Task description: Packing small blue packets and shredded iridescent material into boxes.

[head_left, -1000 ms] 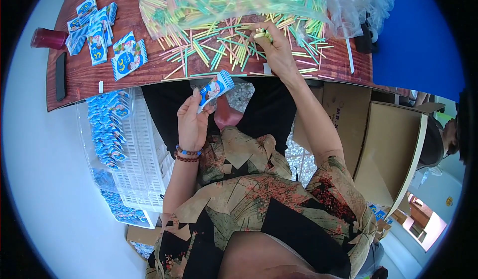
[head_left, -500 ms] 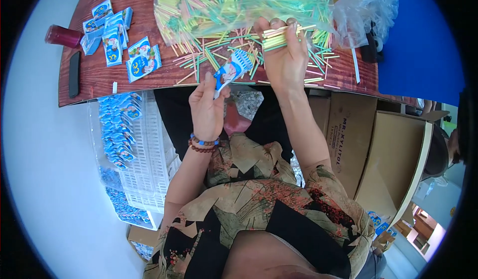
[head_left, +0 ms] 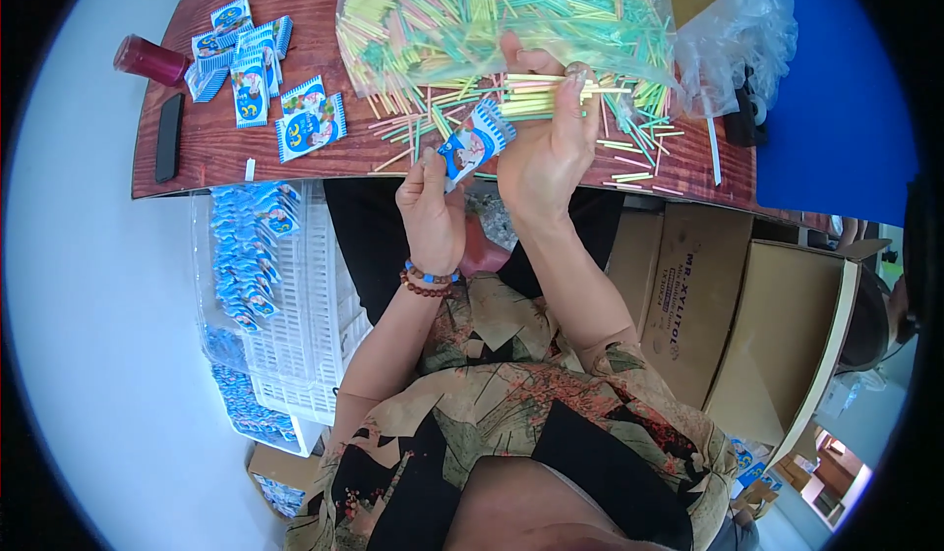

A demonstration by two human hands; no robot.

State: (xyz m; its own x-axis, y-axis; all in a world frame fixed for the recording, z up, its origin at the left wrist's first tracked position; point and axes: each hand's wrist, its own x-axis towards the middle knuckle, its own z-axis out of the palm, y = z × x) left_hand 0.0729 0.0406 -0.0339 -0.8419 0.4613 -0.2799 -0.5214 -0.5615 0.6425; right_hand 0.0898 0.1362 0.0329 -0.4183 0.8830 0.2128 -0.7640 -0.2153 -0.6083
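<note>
My left hand (head_left: 431,219) pinches a blue and white candy packet (head_left: 474,148) by its lower end. The packet is tilted, its striped end up and to the right. Closed round a small bundle of thin pastel sticks (head_left: 536,97), my right hand (head_left: 551,163) is just right of the packet. The sticks lie roughly level, yellow, pink and green, and their left ends come close to the packet's striped end. Behind both hands lies a large clear bag (head_left: 501,10) full of similar sticks. Loose sticks (head_left: 634,156) are scattered on the table in front of it.
On the table's left are several blue packets (head_left: 313,130), a dark red cup (head_left: 152,59) on its side and a black phone (head_left: 169,138). Crumpled clear plastic (head_left: 737,35) sits at right. Below the edge are a white crate (head_left: 315,305) with packets and a cardboard box (head_left: 777,325).
The whole view has shifted slightly. My right hand has come down and left with its sticks, nearer to the packet. My left hand keeps hold of the packet.
</note>
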